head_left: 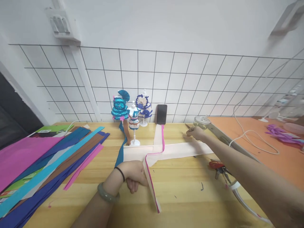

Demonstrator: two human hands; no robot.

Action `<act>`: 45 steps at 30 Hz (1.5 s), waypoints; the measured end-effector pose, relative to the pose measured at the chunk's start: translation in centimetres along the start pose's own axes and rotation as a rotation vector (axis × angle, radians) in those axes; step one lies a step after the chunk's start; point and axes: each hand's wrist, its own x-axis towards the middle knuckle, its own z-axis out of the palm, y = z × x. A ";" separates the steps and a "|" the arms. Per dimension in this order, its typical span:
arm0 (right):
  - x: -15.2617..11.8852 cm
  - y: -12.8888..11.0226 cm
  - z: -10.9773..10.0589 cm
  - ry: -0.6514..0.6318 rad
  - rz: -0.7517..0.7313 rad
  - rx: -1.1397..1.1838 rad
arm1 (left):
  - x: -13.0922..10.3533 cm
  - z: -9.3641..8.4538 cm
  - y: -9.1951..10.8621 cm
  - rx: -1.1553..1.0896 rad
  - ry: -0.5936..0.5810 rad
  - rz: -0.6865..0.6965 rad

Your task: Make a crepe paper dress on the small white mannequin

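Note:
My left hand (135,174) is closed at the front of the wooden table, its finger and thumb on a long white crepe paper strip (152,186) with a magenta edge. That strip bends back across wider white paper strips (185,150) lying flat. My right hand (196,133) reaches to the back right with its fingers pinched. A thin dark thing (188,127) shows at its fingertips, too small to name. Just behind it stands a clear round container (201,122). Near the left hand are a blue strip (120,155) and a small white dress form (134,118) in paper clothes.
Two more decorated dress forms, a teal one (120,107) and a purple-and-cream one (143,109), stand near a phone (161,114) against the tiled wall. Coloured paper strips (59,164) cover the left side. Red-handled scissors (216,164) and a white cable (247,201) lie at right.

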 end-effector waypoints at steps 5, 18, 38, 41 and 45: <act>-7.0 -1.7 0.0 -0.236 -0.003 0.046 | -0.4 -0.2 0.2 -0.006 -0.020 0.006; -22.6 -3.9 7.1 -0.598 -0.075 0.395 | -0.4 0.8 0.6 0.063 0.036 0.077; -25.7 0.6 1.3 -0.768 -0.062 0.624 | 1.0 5.1 4.6 -0.986 -0.135 0.804; -25.7 0.2 1.3 -0.804 -0.080 0.552 | 1.1 4.9 4.8 -1.090 -0.068 0.806; -25.5 -0.2 1.9 -0.767 -0.076 0.504 | 0.2 4.1 5.1 -1.098 0.067 0.827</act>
